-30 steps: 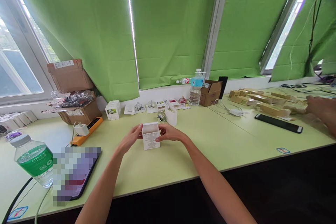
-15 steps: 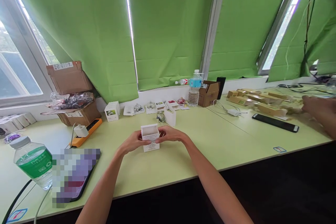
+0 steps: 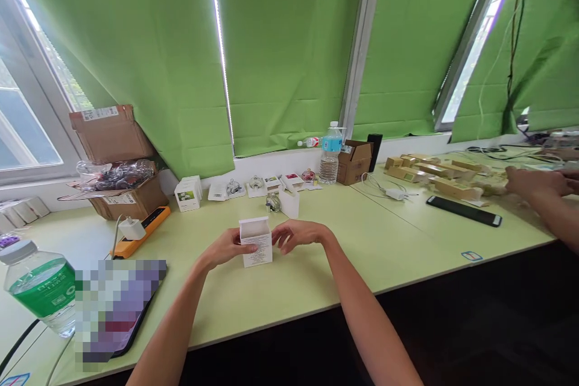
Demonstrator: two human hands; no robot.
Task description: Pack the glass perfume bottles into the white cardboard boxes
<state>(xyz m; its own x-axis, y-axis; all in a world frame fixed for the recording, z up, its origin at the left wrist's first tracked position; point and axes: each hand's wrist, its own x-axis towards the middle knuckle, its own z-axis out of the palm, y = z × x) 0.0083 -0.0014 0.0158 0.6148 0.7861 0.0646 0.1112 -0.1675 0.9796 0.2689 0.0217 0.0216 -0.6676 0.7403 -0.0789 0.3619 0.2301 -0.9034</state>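
A small white carton (image 3: pixel 257 251) with printed text stands upright on the table, its top flap raised. My left hand (image 3: pixel 228 247) grips its left side, thumb across the front. Close to the carton's right side, my right hand (image 3: pixel 298 234) has its fingers curved and apart, holding nothing that I can see. Behind it are a clear glass ornament-like piece (image 3: pixel 273 202) and a white box piece (image 3: pixel 290 201). Further back lie more clear round pieces (image 3: pixel 256 183) on white packaging, beside a row of white boxes (image 3: pixel 188 194).
On the left are a water bottle (image 3: pixel 43 289), a blurred phone (image 3: pixel 131 319), an orange power strip (image 3: pixel 145 232) and a brown cardboard box (image 3: pixel 129 199). A black phone (image 3: pixel 464 211) and yellowish boxes (image 3: pixel 438 172) lie to the right, near another person's hands (image 3: pixel 534 184).
My right hand has loosened from the carton and moved slightly off its right side. My left hand keeps its grip. The whole view has shifted a little.
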